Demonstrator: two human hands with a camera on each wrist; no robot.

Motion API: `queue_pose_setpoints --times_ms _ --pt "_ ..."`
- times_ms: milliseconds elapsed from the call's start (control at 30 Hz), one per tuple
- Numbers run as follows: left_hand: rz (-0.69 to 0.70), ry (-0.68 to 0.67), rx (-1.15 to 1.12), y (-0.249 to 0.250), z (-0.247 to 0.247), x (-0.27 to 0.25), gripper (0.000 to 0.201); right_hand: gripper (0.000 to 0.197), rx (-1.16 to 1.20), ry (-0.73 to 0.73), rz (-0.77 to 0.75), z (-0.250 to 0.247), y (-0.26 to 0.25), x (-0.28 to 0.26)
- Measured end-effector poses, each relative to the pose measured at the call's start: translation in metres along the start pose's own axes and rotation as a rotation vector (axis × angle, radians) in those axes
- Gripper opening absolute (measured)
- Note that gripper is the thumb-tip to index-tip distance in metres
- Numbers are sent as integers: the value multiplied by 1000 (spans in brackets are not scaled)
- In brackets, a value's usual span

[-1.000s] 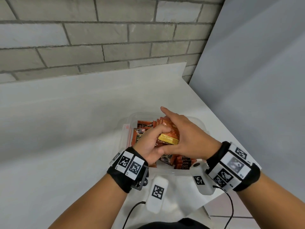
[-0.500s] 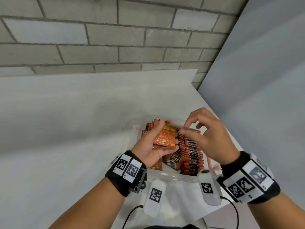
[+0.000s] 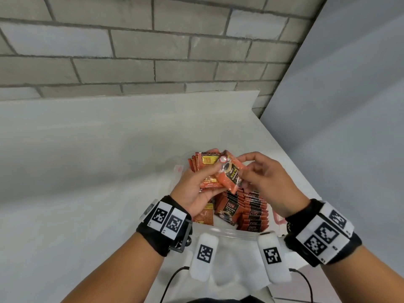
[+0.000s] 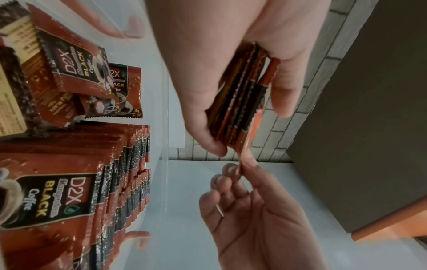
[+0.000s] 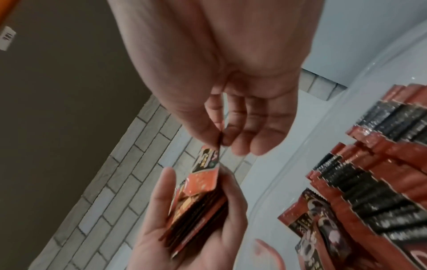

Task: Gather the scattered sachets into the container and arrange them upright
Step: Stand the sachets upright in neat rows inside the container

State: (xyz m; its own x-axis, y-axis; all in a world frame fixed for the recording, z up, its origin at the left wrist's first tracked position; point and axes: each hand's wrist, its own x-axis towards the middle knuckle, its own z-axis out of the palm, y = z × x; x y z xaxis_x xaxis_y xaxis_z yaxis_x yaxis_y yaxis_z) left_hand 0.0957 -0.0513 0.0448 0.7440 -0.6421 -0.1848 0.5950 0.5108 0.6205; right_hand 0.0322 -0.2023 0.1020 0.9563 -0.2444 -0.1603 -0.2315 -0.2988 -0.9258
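A clear plastic container stands at the table's near right corner, with orange-and-black sachets upright in rows inside. My left hand grips a stack of sachets above the container's far end. My right hand pinches one sachet, which lies slanted on the front of that stack. In the left wrist view the stack sits between thumb and fingers, and the right hand pinches the single sachet's edge. The right wrist view shows the same pinch above the stack.
The white table runs back to a grey brick wall. A grey panel stands past the table's right edge. A red latch sits on the container's right side. A few sachets lie loose and tilted inside the container.
Both hands have risen from the container with the stack. The right hand, which had drawn away over the rows, has come back and pinched one sachet at the stack.
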Motion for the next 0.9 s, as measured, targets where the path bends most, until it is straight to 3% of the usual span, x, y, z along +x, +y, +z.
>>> queue_pose_setpoints --times_ms 100,233,367,467,633,733,900 --pt "21 24 45 2 -1 -1 34 22 25 -3 -14 0 -4 5" --pt "100 46 65 1 -2 0 49 25 266 -60 170 4 -1 2" --pt "119 81 108 7 -1 0 24 11 252 -33 99 -8 1 4" --pt "131 186 64 17 -11 1 10 4 -40 -58 34 -17 5 5" --pt "91 221 63 25 -24 2 10 18 -796 -332 -135 3 23 8" --pt "72 228 61 24 -26 2 9 5 -1029 -440 -124 17 29 18" --pt "49 243 62 22 -32 1 7 4 -1349 -541 -131 30 29 28"
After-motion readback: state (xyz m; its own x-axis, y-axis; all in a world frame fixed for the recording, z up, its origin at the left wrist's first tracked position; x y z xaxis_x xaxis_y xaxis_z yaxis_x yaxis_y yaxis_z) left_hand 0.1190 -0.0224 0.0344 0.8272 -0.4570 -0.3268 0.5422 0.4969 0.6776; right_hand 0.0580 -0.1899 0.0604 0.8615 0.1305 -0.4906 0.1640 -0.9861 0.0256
